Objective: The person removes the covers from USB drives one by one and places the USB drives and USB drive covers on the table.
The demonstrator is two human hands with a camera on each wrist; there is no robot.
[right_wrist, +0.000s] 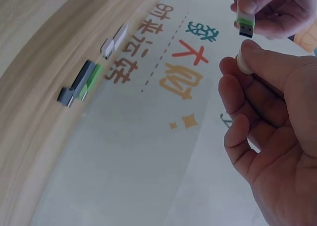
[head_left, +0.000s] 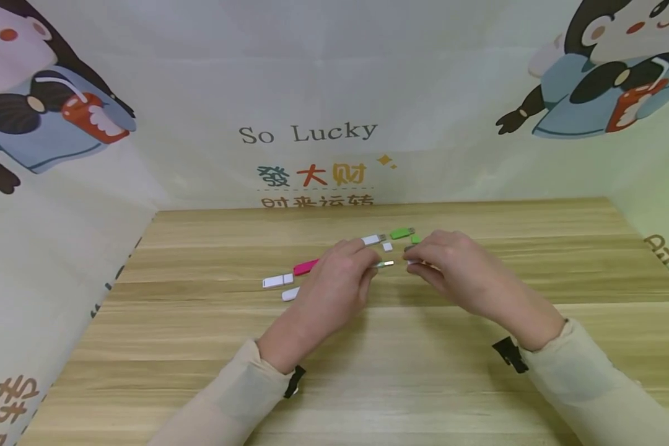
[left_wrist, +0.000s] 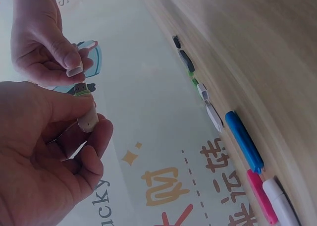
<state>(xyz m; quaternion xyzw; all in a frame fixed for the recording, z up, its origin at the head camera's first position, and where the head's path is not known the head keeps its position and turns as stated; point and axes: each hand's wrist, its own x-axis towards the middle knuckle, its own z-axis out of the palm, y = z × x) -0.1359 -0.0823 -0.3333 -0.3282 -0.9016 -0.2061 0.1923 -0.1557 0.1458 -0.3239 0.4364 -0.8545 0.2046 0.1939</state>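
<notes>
My left hand point(head_left: 337, 279) pinches a white and green USB stick point(left_wrist: 89, 119) between thumb and fingers, its bare metal plug pointing at the other hand. Opposite it, my right hand point(head_left: 463, 269) pinches a small white cap point(right_wrist: 242, 62) between thumb and forefinger. A short gap separates the plug from the cap. Both hands are just above the wooden table point(head_left: 401, 371). Beyond them lie a white USB stick point(head_left: 371, 240) with a separate white cap point(head_left: 387, 246), and a green USB stick point(head_left: 402, 233) with a green cap point(head_left: 415, 239) beside it.
Left of the hands lie a pink USB stick point(head_left: 305, 266) and two white ones, one of them capped point(head_left: 277, 281). The left wrist view also has a blue stick point(left_wrist: 243, 141). A dark stick point(right_wrist: 83, 77) lies by the green one. A printed cloth point(head_left: 323, 80) hangs behind the table.
</notes>
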